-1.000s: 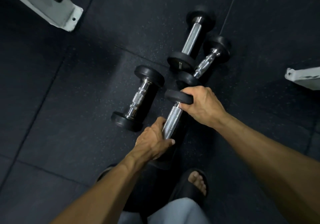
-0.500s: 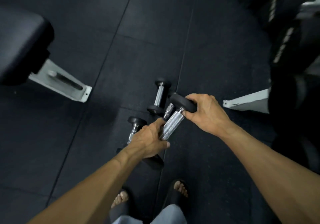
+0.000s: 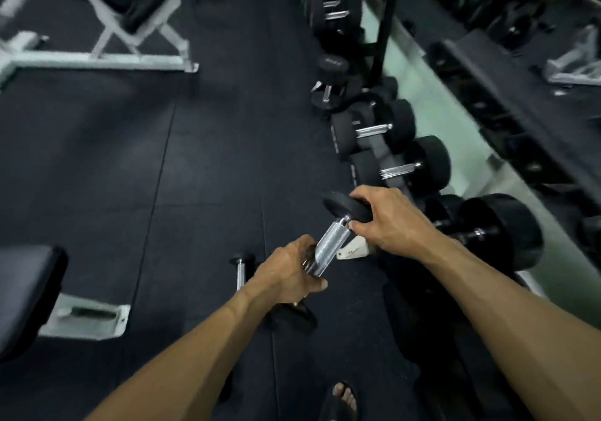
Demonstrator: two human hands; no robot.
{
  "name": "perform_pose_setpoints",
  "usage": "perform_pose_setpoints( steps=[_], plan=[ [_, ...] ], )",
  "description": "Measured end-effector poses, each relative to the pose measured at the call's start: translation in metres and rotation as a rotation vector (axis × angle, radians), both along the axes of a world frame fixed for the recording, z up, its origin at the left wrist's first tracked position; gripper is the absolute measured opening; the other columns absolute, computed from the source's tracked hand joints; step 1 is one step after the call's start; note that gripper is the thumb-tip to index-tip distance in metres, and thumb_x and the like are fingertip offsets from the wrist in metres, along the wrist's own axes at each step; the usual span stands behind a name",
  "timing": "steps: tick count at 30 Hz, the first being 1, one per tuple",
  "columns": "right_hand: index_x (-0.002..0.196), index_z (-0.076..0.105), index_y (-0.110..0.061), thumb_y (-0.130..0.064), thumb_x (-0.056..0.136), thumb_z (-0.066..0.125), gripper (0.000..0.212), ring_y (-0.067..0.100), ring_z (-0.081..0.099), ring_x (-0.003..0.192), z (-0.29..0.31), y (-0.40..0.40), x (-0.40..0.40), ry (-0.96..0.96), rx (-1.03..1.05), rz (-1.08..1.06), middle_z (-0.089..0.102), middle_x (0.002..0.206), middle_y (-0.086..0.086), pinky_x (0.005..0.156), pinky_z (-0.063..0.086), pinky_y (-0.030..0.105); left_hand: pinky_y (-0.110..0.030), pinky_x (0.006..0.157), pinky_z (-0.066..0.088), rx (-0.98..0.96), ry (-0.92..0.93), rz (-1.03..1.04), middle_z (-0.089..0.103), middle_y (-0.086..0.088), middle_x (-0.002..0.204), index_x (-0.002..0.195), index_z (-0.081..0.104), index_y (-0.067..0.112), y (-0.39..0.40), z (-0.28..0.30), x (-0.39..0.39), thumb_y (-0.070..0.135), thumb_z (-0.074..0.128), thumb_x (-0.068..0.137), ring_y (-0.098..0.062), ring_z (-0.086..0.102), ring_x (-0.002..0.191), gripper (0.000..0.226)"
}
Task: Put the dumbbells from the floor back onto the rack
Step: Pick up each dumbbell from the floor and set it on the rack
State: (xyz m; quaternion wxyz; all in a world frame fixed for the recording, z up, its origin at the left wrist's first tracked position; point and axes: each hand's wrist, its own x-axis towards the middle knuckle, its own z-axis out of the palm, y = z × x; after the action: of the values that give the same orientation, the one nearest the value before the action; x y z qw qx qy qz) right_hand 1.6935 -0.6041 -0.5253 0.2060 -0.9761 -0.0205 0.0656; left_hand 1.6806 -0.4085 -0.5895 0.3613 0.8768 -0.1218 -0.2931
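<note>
A dumbbell [image 3: 328,246] with a chrome handle and black end plates is up off the floor, held in both hands. My left hand [image 3: 289,277] grips the near part of the handle. My right hand [image 3: 387,222] grips the far black end plate from the right. The near end plate is mostly hidden under my left hand. Another small dumbbell [image 3: 241,271] lies on the floor just left of my left hand, partly hidden by it. The dumbbell rack [image 3: 383,147] runs along the right side with several black dumbbells on it.
A white-framed bench [image 3: 107,49] stands at the far left. A second bench [image 3: 26,293] with a white foot is at the near left. A mirror wall [image 3: 507,101] lines the right. Dark rubber floor [image 3: 195,176] lies between. My sandalled foot [image 3: 343,398] shows at the bottom.
Both hands have lifted the dumbbell from the floor. The view has swung up and right, so the rack now shows and most floor dumbbells have dropped behind my arms.
</note>
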Motion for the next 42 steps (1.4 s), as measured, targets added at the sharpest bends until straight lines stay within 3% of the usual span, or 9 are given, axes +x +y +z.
perform_pose_setpoints(
  steps=[7,12,16,20,24,28,32,36,42],
  plan=[
    [0.105,0.062,-0.026,-0.035,0.077,0.065,0.029,0.029,0.067,0.091,0.060,-0.142,-0.012,-0.050,-0.042,-0.143,0.072,0.095,0.004,0.079,0.053,0.042,-0.019,0.060,0.046,-0.026,-0.018,-0.210,0.064,0.002,0.100,0.115,0.048,0.025,-0.144,0.062,0.028,0.029,0.077,0.077,-0.009,0.059,0.071,0.047],
    [0.098,0.062,-0.025,-0.029,0.079,0.064,0.019,0.022,0.065,0.079,0.086,-0.262,-0.024,-0.019,-0.070,-0.305,0.067,0.083,-0.003,0.071,0.053,0.041,-0.027,0.084,0.048,-0.045,-0.005,-0.333,0.054,0.010,0.108,0.133,0.044,0.023,-0.272,0.090,0.039,0.029,0.076,0.078,-0.014,0.056,0.097,0.064],
    [0.094,0.062,-0.024,-0.024,0.080,0.065,0.014,0.020,0.063,0.077,0.105,-0.342,-0.032,-0.014,-0.072,-0.388,0.066,0.083,-0.002,0.070,0.054,0.042,-0.036,0.089,0.049,-0.044,-0.033,-0.437,0.059,0.003,0.110,0.123,0.049,0.021,-0.362,0.099,0.049,0.031,0.077,0.076,-0.019,0.057,0.099,0.056],
    [0.084,0.058,-0.021,-0.020,0.081,0.066,0.009,0.022,0.063,0.072,0.118,-0.406,-0.048,0.005,-0.126,-0.437,0.063,0.076,-0.001,0.069,0.053,0.042,-0.023,0.077,0.039,-0.083,0.005,-0.524,0.055,0.005,0.107,0.131,0.047,0.019,-0.434,0.106,0.044,0.028,0.077,0.078,-0.014,0.052,0.093,0.061],
    [0.088,0.062,-0.017,-0.016,0.081,0.067,0.009,0.020,0.064,0.074,0.125,-0.456,-0.069,0.054,-0.146,-0.508,0.066,0.077,0.000,0.070,0.053,0.038,-0.022,0.077,0.041,-0.104,0.065,-0.566,0.055,0.006,0.100,0.124,0.051,0.019,-0.492,0.106,0.030,0.025,0.079,0.077,-0.017,0.057,0.098,0.055],
    [0.091,0.063,-0.019,-0.017,0.081,0.066,0.011,0.017,0.065,0.071,0.131,-0.492,-0.087,0.112,-0.162,-0.562,0.067,0.078,-0.002,0.069,0.053,0.037,-0.028,0.088,0.047,-0.113,0.129,-0.608,0.061,-0.004,0.119,0.135,0.047,0.015,-0.535,0.104,0.015,0.027,0.080,0.075,-0.023,0.060,0.110,0.069],
    [0.090,0.062,-0.023,-0.013,0.083,0.065,0.012,0.012,0.064,0.070,0.122,-0.512,-0.098,0.157,-0.140,-0.612,0.068,0.076,-0.004,0.061,0.048,0.028,-0.026,0.088,0.042,-0.095,0.156,-0.625,0.058,-0.005,0.129,0.138,0.044,0.014,-0.558,0.096,0.003,0.028,0.080,0.076,-0.022,0.056,0.113,0.072],
    [0.088,0.063,-0.027,-0.015,0.082,0.067,0.015,0.012,0.065,0.068,0.109,-0.520,-0.102,0.143,-0.067,-0.665,0.069,0.073,-0.005,0.066,0.054,0.033,-0.025,0.088,0.040,-0.098,0.163,-0.656,0.056,0.002,0.124,0.136,0.046,0.018,-0.563,0.089,0.006,0.027,0.079,0.076,-0.016,0.053,0.108,0.069],
    [0.090,0.063,-0.028,-0.015,0.080,0.068,0.017,0.008,0.064,0.064,0.113,-0.518,-0.097,0.165,-0.063,-0.680,0.070,0.067,-0.003,0.060,0.047,0.027,-0.021,0.085,0.039,-0.137,0.129,-0.691,0.055,0.007,0.116,0.136,0.048,0.017,-0.558,0.093,0.007,0.028,0.078,0.077,-0.011,0.053,0.103,0.067]
  ],
)
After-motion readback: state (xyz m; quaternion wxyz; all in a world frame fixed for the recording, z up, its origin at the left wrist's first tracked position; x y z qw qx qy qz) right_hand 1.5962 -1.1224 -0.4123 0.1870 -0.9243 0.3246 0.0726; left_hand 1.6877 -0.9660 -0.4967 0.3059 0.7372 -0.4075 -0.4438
